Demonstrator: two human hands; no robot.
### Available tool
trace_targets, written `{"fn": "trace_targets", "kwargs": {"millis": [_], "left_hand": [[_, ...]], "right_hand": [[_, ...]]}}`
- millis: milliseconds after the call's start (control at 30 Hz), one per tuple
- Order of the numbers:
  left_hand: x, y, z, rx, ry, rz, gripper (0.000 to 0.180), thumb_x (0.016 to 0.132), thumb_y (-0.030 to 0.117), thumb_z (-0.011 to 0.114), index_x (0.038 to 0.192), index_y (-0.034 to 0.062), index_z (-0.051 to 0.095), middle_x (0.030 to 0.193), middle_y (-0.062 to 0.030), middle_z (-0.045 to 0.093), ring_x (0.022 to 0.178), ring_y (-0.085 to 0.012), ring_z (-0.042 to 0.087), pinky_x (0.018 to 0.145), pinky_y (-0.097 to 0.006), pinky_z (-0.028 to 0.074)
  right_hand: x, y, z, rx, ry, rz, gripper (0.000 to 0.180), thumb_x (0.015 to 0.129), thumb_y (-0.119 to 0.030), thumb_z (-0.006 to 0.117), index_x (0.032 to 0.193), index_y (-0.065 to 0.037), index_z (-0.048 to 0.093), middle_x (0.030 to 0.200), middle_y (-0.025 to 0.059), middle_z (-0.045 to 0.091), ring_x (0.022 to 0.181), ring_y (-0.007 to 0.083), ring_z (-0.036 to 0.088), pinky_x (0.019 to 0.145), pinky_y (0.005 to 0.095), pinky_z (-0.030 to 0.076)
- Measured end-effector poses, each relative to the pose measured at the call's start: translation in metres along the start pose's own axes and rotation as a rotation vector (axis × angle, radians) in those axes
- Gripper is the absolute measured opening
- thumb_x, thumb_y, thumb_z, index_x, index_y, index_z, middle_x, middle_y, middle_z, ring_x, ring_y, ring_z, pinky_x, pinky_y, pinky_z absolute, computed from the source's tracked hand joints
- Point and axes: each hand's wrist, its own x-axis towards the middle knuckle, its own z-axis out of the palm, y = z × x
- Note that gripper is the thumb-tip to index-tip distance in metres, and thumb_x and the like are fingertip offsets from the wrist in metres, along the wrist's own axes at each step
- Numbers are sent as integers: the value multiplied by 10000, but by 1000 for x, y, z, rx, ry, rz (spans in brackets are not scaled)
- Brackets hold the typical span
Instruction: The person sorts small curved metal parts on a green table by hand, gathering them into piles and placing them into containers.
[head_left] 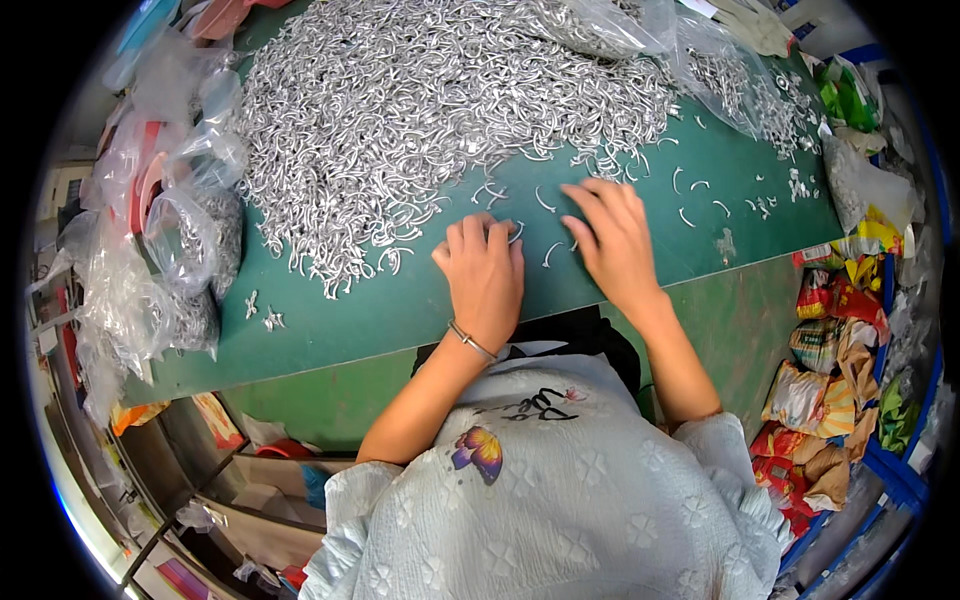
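Observation:
A large heap of small, curved, silvery metal pieces (400,110) covers much of the green tabletop (330,330). In front of it, my left hand (483,280) rests low over the table with its fingers curled. One curved metal piece (516,232) pokes out between its thumb and index finger. My right hand (618,245) hovers to the right, fingers bent and thumb apart from the index finger, holding nothing I can see. Between the hands lie a loose curved piece (545,199) and another one (552,254) nearer the table edge.
Clear plastic bags (190,240) filled with metal pieces stand at the left. More pieces spill from an open bag (715,85) at the back right. Two small clusters (273,319) lie near the left front edge. Colourful packages (810,400) sit on a blue rack at the right.

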Motion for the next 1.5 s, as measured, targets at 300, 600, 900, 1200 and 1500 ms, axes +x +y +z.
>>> {"fn": "trace_targets", "kwargs": {"millis": [300,600,900,1200,1500], "left_hand": [[-14,17,12,-228,-142,93,260,830,22,658,1078,15,580,994,-140,549,878,-340,558,737,-418,449],[-3,27,20,-310,-109,78,346,855,-23,618,1193,-27,547,1100,-200,541,923,-380,577,792,-418,488],[-8,21,7,-596,-196,-38,544,818,-176,528,1328,5,471,1237,-192,509,1039,-303,588,846,-350,512],[-13,21,0,-457,-216,29,479,818,-143,584,1265,20,538,1269,-173,515,1081,-322,573,851,-346,514],[-3,35,7,-414,-257,147,417,835,-72,594,1242,-4,527,1253,-203,503,1122,-392,512,954,-430,441]], "right_hand": [[-12,16,-44,-186,-76,100,106,760,-66,711,831,-52,633,863,65,559,871,265,519,727,375,361],[-23,1,-27,28,-51,206,297,823,-92,695,1076,4,572,1048,143,539,954,343,544,824,412,455],[-23,-7,-17,100,-149,97,286,793,-89,714,1046,-33,594,1077,126,537,990,325,548,816,409,464],[-54,28,-42,104,-16,117,178,800,-38,706,953,-17,618,1020,123,535,930,315,555,771,399,477],[-68,73,-75,-19,190,367,194,793,9,709,966,12,620,1008,140,554,935,328,560,790,394,467]]}}
